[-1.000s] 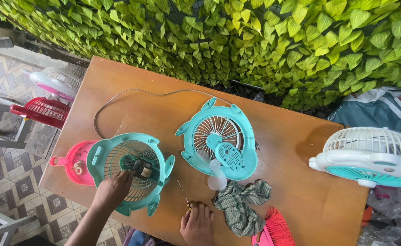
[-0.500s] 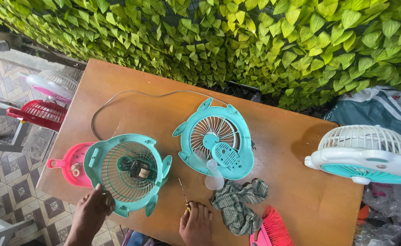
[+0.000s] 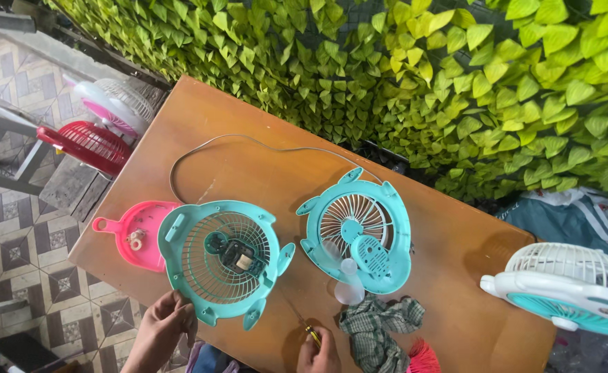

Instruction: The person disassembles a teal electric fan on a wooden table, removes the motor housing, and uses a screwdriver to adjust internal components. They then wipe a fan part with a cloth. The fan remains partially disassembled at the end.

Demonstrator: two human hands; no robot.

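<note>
Brown surface (image 3: 248, 166) beside a leafy wall (image 3: 421, 69), over tiled floor (image 3: 21, 235). Left hand (image 3: 166, 324), loosely open, touches the teal grille (image 3: 224, 259) just above it; right hand (image 3: 320, 351) grips a screwdriver (image 3: 302, 326)

Teal fan shell (image 3: 222, 257), teal front grille (image 3: 356, 228), pink base (image 3: 137, 233), green-checked cloth (image 3: 376, 333), brown table (image 3: 248, 173), patterned floor tiles (image 3: 21, 228) noted.

Brown wooden worktop (image 3: 248, 169). On it, left: pink tray (image 3: 134, 231), teal fan half (image 3: 222, 257) overlapping its right edge. Centre: second teal grille (image 3: 359, 231), clear blade (image 3: 349, 287) at its near edge. Near edge: checked cloth (image 3: 376, 331), red brush (image 3: 422, 359). Far right: white-teal fan (image 3: 566, 287). Thin cord (image 3: 248, 140) loops along far side.
</note>
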